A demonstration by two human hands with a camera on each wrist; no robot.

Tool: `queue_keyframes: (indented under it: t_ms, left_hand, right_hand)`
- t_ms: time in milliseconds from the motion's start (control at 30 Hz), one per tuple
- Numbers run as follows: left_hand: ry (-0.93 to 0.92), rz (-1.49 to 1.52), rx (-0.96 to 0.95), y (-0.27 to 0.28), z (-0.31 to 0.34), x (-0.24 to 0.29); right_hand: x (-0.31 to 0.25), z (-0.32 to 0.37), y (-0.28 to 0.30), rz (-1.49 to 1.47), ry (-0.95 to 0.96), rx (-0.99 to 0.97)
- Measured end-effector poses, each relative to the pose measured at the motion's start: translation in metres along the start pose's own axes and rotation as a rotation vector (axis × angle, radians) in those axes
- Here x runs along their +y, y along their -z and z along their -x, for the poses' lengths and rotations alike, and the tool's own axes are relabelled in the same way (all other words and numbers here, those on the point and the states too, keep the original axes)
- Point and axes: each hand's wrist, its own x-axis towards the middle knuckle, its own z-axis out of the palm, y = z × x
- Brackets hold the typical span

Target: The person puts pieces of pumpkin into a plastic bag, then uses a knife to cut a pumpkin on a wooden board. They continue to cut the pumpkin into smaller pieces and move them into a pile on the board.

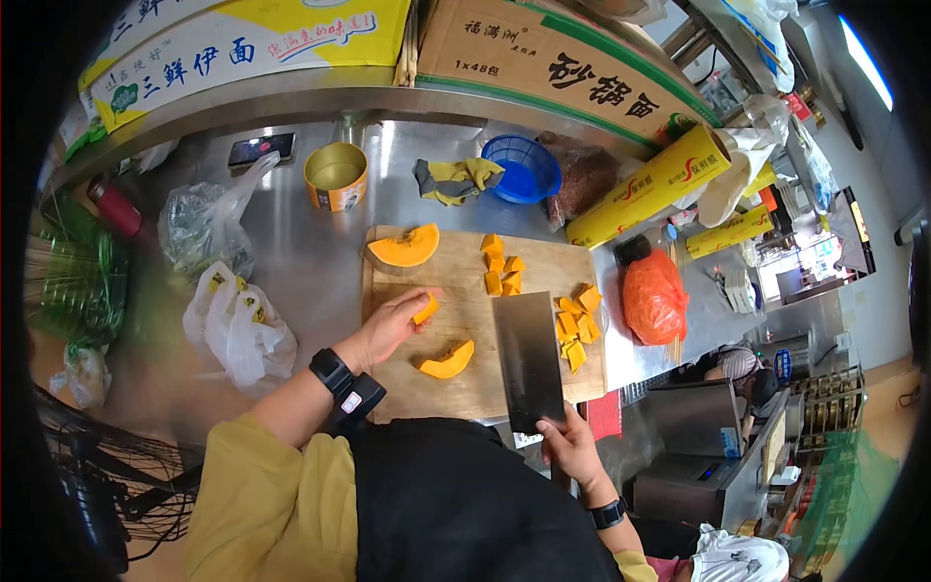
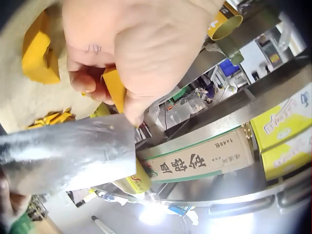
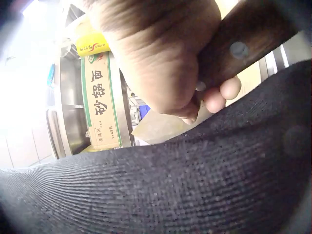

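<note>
Pumpkin piece [image 1: 427,308] pinched by left hand [image 1: 386,328], presumably clear of cleaver [image 1: 529,364] for safety; right hand [image 1: 574,452] has fingers curled round handle [image 3: 256,41].

One left hand [image 1: 383,331] and one right hand [image 1: 574,448]. One cleaver [image 1: 529,364] and one cutting board [image 1: 456,399]. Pumpkin: two larger slices [image 1: 403,249], one held piece [image 1: 426,308], five small chunks in the far cluster [image 1: 493,263], and a right cluster [image 1: 588,299] overlapping too much to count exactly. Also one phone [image 1: 262,149], one open tin [image 1: 336,198], one cloth [image 1: 458,180], one blue basket [image 1: 524,175], one orange bag [image 1: 655,301], one brown carton [image 1: 553,68], and at least two yellow cling-film boxes [image 1: 648,190].
</note>
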Motion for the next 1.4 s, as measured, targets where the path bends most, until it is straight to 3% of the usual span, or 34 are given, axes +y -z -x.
queue_keyframes:
  t_ms: [33,133,233,333,400,533,633,1400]
  left_hand:
    - [-0.045,-0.092,0.153,-0.01,0.005,0.002]
    - [-0.643,-1.354,0.541,-0.013,0.007,-0.006]
    - [-0.577,-1.534,0.244,-0.034,0.037,0.009]
    - [-0.386,-1.387,-0.119,-0.033,0.045,-0.01]
    - [-0.436,-1.398,-0.05,-0.031,0.044,-0.02]
    - [-0.517,-1.406,0.008,-0.021,0.04,-0.018]
    - [-0.536,-1.373,0.061,-0.019,0.038,-0.012]
    - [-0.543,-1.298,0.076,-0.021,0.033,-0.013]
  right_hand:
    - [0.004,0.002,0.001,-0.01,-0.011,0.038]
    - [0.012,0.01,0.004,0.047,-0.034,0.08]
    - [0.02,0.013,0.0,0.182,-0.026,0.092]
    - [0.033,0.009,-0.001,0.381,0.056,0.072]
    - [0.034,0.004,-0.004,0.496,0.234,0.066]
    - [0.012,0.004,-0.004,0.751,0.361,0.039]
    - [0.0,0.007,-0.004,0.832,0.267,0.003]
    - [-0.018,0.003,-0.001,1.015,0.276,-0.089]
